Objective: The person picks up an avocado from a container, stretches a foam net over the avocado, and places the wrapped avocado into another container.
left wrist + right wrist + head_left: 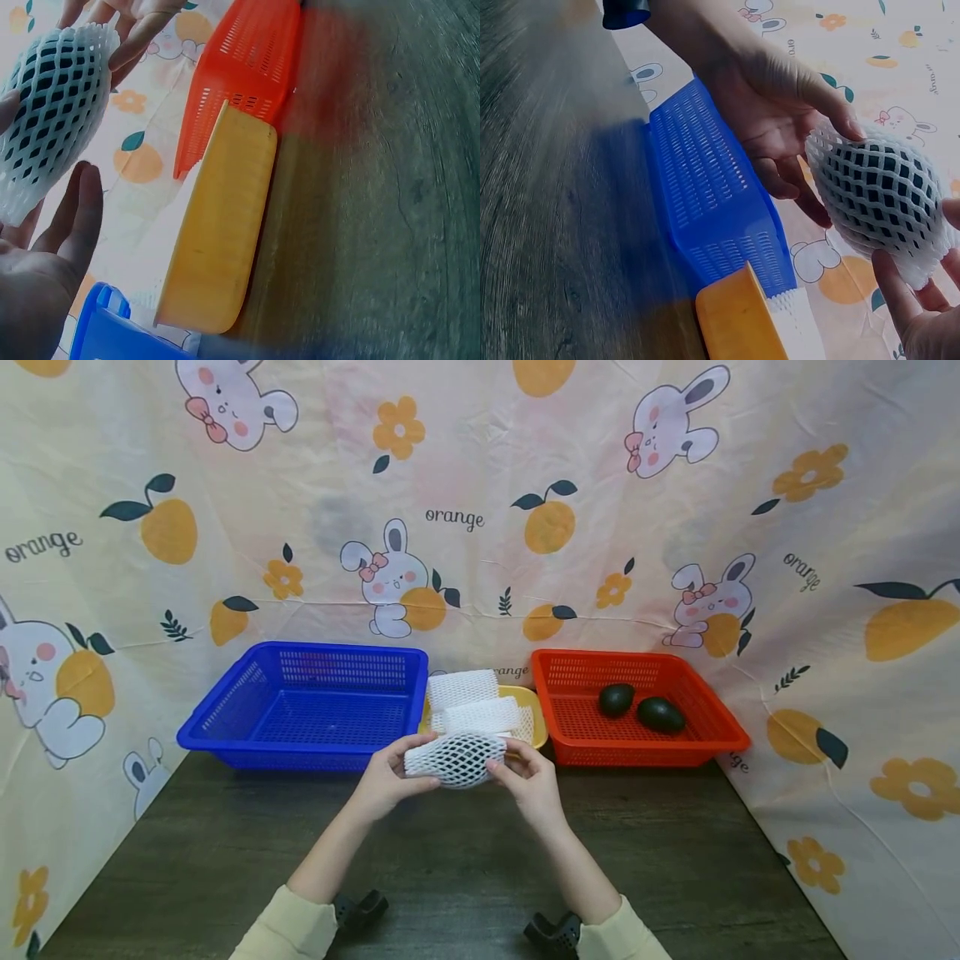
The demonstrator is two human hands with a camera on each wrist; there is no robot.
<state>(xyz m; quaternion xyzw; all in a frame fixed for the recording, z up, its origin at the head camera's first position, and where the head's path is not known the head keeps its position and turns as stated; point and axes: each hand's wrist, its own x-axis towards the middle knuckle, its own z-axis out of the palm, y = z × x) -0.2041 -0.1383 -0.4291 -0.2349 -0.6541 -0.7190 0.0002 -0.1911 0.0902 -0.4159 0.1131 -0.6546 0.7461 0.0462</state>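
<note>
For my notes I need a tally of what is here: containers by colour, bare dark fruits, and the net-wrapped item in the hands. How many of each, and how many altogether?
Blue basket: 1
Red basket: 1
Yellow container: 1
Bare dark fruits: 2
Net-wrapped item: 1
Total: 6

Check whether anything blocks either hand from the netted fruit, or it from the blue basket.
Nothing visible separates the left hand or right hand from the netted fruit; both hold it. Toward the blue basket, the left hand and the basket's near wall stand between.
</note>
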